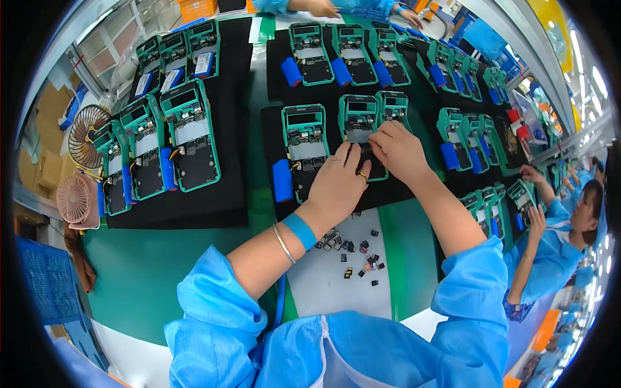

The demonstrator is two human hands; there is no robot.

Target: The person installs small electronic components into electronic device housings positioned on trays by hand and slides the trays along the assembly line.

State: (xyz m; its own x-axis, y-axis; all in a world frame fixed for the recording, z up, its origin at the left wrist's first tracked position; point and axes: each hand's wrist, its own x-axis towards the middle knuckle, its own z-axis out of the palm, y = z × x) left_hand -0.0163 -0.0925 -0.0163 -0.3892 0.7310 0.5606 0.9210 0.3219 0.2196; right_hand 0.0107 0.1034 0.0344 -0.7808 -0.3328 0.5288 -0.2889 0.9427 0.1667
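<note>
we see two small fans (83,165) at far left, then rows of teal open device cases (169,139) on black mat (226,194). our left hand (336,184) lies flat on mat, fingers together, tips touching middle teal case (360,132). that case lies centre of bench, long axis running away from us, screen end pointing far. our right hand (398,150) rests on its lower half, fingers curled together, pressing; whether they pinch anything we cannot tell. small black parts (359,255) scattered on white sheet (323,284) below. co-worker in blue at right.

Open teal-framed device (359,132): flat on black mat (272,129), circuit board exposed, middle of row.
</note>
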